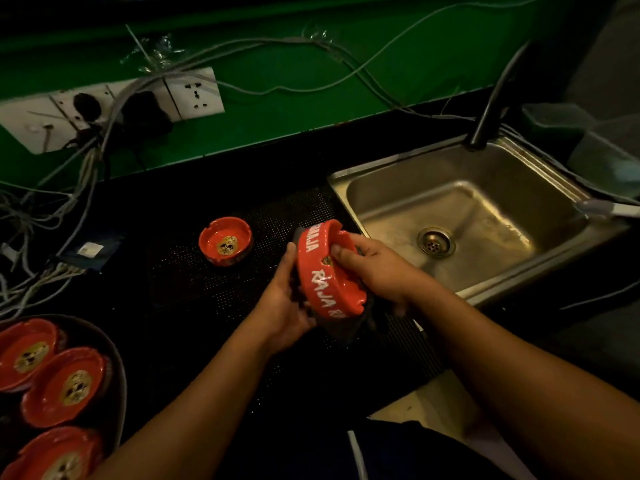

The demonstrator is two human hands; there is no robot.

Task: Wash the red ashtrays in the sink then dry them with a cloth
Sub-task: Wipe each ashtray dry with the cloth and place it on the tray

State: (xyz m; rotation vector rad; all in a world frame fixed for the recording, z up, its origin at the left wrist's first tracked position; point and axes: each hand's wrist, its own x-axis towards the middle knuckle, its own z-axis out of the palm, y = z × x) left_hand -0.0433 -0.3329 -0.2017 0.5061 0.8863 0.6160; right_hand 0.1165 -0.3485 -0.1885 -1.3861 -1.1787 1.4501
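a: where is the ashtray (327, 268) held?
b: on edge, 8 o'clock of the sink (381, 164); bowl turned to 3 o'clock, rim clamped by the right hand (381, 271); cloth (341, 329) clutched against its base by the left hand (284, 306).

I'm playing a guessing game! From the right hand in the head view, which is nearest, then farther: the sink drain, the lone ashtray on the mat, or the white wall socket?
From the right hand:
1. sink drain, just to its right.
2. lone ashtray, left on the mat.
3. white wall socket, far back left.
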